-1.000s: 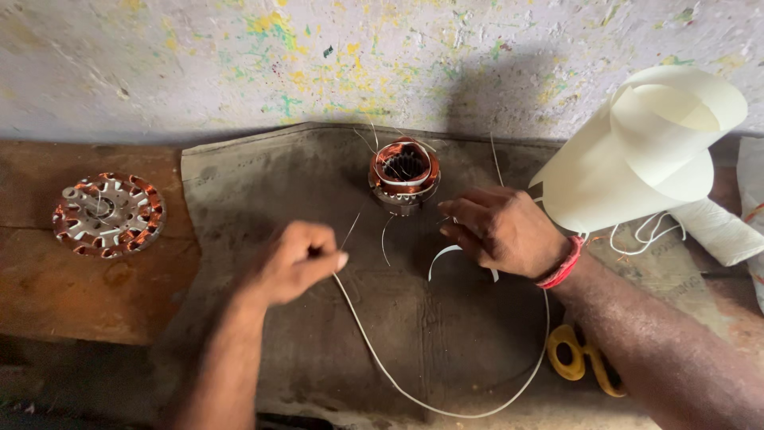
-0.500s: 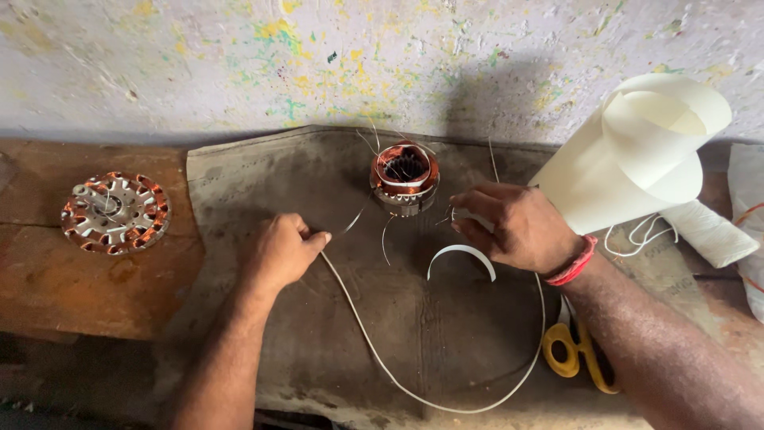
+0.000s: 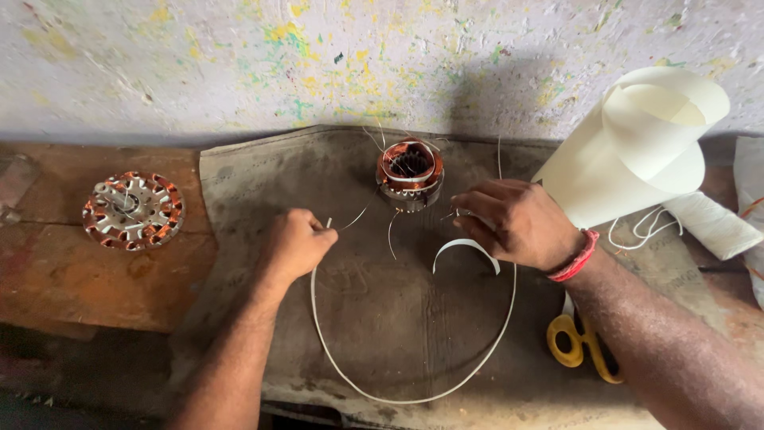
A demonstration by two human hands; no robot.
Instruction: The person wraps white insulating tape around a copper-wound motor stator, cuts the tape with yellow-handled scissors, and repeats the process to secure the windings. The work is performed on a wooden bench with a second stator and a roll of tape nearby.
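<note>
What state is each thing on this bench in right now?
Left hand: pinched shut on the white sleeve's end.
Right hand: closed on its other end.
White sleeve: one long slack loop.
Copper-wound stator: upright, wire leads loose.
Second stator: flat, untouched.
Yellow scissors: lying idle.
Paper roll: partly unrolled.

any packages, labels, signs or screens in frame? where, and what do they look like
No packages, labels, signs or screens in view.
Nearest thing: faint embossed marks on the dark grey mat, too faint to make out.
Plain cream roll of sheet at right, unprinted.
</note>
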